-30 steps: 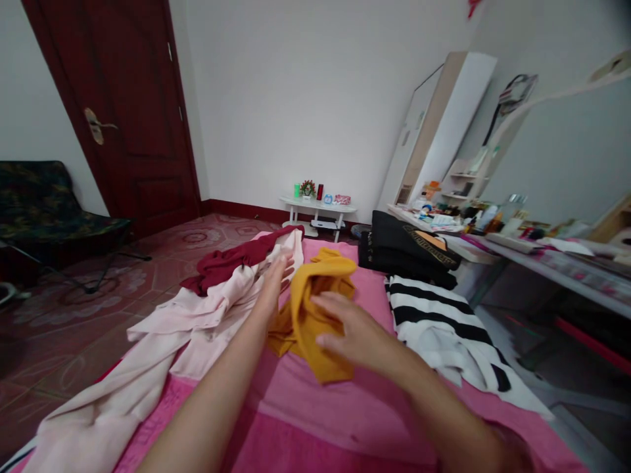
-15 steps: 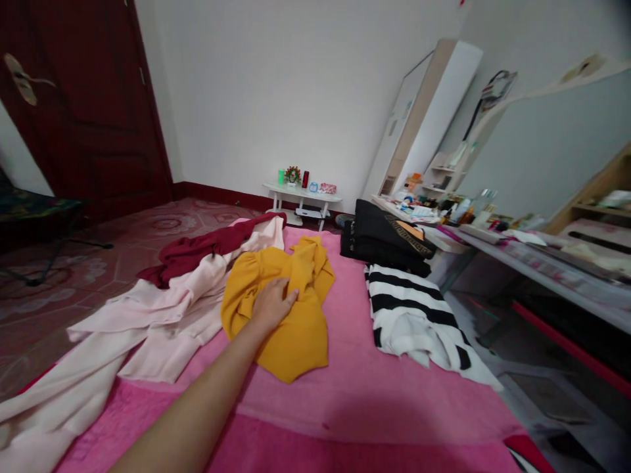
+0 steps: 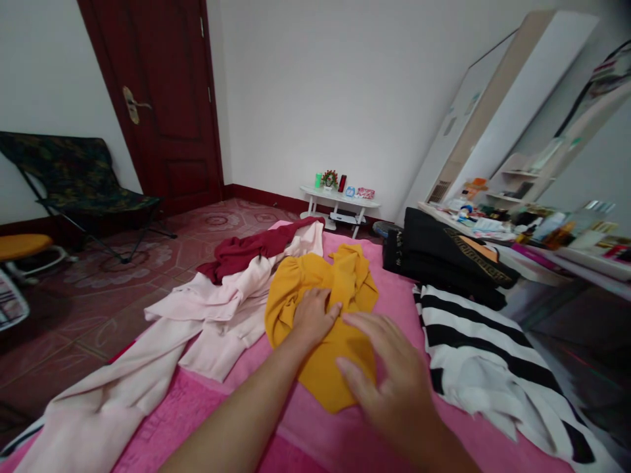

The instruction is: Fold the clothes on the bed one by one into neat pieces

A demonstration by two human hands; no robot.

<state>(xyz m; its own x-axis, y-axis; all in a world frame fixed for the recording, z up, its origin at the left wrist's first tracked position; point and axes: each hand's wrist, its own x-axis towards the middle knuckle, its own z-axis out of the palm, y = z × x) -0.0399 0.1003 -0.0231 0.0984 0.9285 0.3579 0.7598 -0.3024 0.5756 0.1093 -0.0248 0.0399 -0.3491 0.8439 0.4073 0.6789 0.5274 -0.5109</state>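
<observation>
A mustard-yellow garment, loosely bunched with folds at its far end, lies on the pink bedding. My left hand rests on its middle, thumb apart from the fingers, fingertips partly sunk among the folds. Above the garment's right side is my right hand, slightly blurred, its fingers spread and nothing in them; whether it touches the cloth I cannot tell. Left of the yellow garment lie a pale pink garment with a long sleeve and a dark red one.
To the right are a folded black-and-white striped garment and a black folded stack. Beyond them stands a cluttered dressing table. A small white table is by the wall; a camouflage folding chair stands left.
My right hand has come into view from the lower right, over the yellow garment. My left hand stays on the garment. The view has turned left, showing more of the folding chair.
</observation>
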